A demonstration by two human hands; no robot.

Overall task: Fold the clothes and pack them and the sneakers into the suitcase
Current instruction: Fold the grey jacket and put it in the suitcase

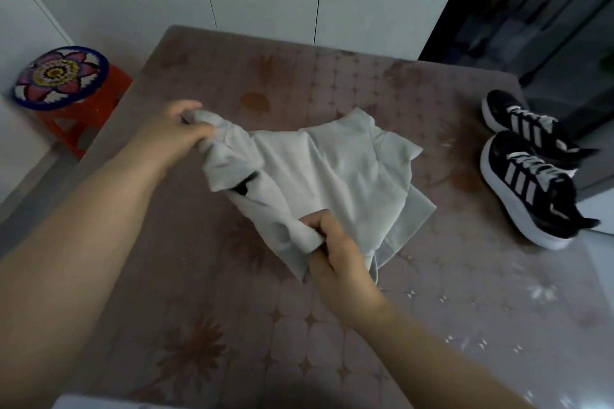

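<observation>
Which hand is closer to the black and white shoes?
The right hand. It grips the grey garment at its near edge, left of the sneakers; the left hand grips its far-left corner, farther away.

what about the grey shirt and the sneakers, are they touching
Apart. The head view shows a strip of bare table between the grey shirt and the sneakers.
</observation>
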